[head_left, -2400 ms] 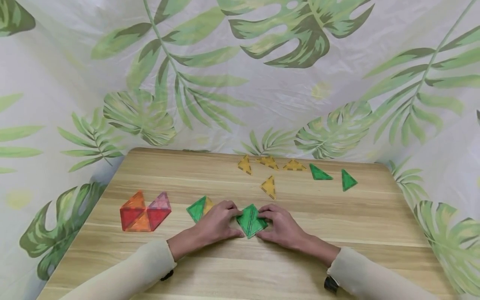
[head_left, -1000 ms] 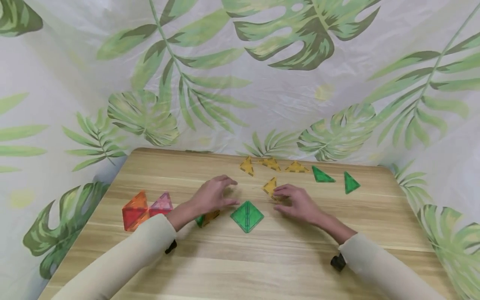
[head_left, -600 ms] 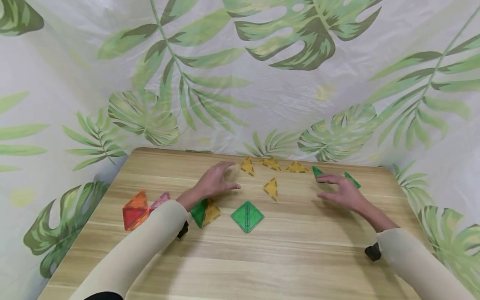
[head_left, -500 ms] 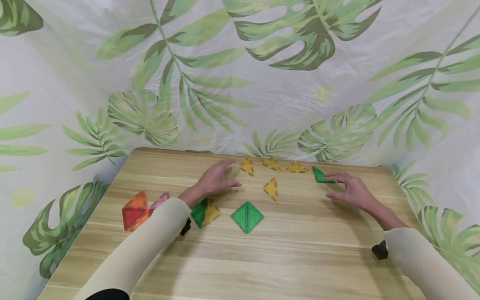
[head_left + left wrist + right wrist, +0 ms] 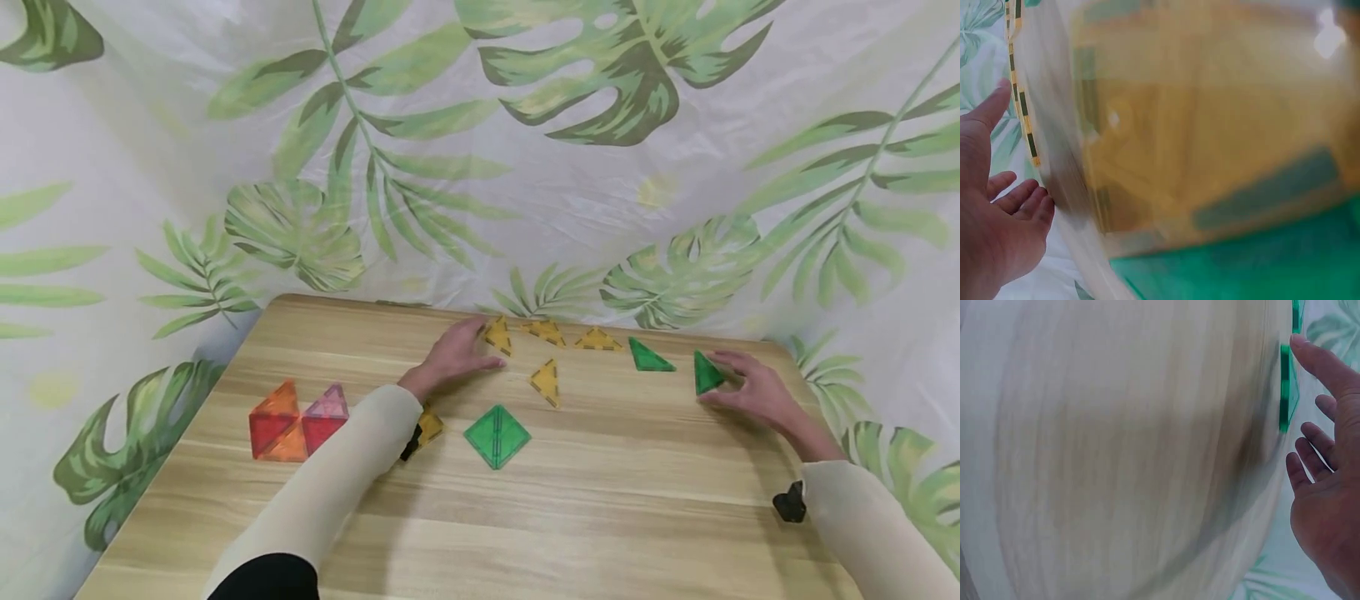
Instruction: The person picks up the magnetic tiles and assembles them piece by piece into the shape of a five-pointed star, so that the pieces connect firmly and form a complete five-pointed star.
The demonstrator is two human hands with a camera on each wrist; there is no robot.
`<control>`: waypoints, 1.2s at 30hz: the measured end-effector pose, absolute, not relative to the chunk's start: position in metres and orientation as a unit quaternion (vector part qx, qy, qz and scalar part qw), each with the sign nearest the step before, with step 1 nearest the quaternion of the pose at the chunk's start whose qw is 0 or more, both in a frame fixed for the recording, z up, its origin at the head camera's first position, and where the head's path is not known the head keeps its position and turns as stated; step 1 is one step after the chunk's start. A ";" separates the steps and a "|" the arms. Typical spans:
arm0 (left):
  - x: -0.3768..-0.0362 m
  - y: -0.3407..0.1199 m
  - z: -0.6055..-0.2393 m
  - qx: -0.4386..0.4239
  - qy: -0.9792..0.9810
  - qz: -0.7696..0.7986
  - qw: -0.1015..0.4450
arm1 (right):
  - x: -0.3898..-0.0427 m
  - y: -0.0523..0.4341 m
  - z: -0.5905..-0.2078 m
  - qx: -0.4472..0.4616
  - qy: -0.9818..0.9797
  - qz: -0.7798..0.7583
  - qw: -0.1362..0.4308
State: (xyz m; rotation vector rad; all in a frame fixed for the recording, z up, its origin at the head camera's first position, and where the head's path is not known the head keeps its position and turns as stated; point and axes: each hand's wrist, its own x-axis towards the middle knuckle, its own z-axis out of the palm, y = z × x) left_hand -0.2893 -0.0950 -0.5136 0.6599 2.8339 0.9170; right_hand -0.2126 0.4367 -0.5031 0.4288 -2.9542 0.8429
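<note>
Neither grip is closing yet: right hand (image 5: 753, 392) is reaching the far green triangle (image 5: 706, 373), left hand (image 5: 457, 354) touching a yellow triangle (image 5: 497, 336), both having left the green diamond (image 5: 497, 435)

Looking like a staged recording booth, not a lived-in room: leaf-print sheet (image 5: 525, 167) is hanging on all sides as a backdrop, wrapping a small wooden table (image 5: 570, 517). Translucent toy triangle tiles (image 5: 545, 382) are lying on it, suggesting a play setup.
</note>
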 end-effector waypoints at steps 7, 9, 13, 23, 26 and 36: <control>-0.292 -0.084 -0.514 0.180 0.935 0.300 0.051 | -0.210 0.442 -0.503 0.087 -0.956 0.279 -0.010; -0.293 -0.082 -0.515 0.175 0.935 0.305 0.050 | -0.210 0.441 -0.505 0.083 -0.956 0.281 -0.008; -0.294 -0.079 -0.517 0.168 0.935 0.308 0.050 | -0.210 0.438 -0.509 0.087 -0.958 0.274 0.007; -0.294 -0.070 -0.518 0.155 0.947 0.281 0.029 | -0.212 0.433 -0.512 0.089 -0.959 0.267 0.019; -0.295 -0.068 -0.518 0.152 0.952 0.266 0.020 | -0.213 0.433 -0.513 0.090 -0.960 0.263 0.025; -0.294 -0.063 -0.516 0.130 0.963 0.236 0.015 | -0.211 0.426 -0.514 0.096 -0.962 0.252 0.038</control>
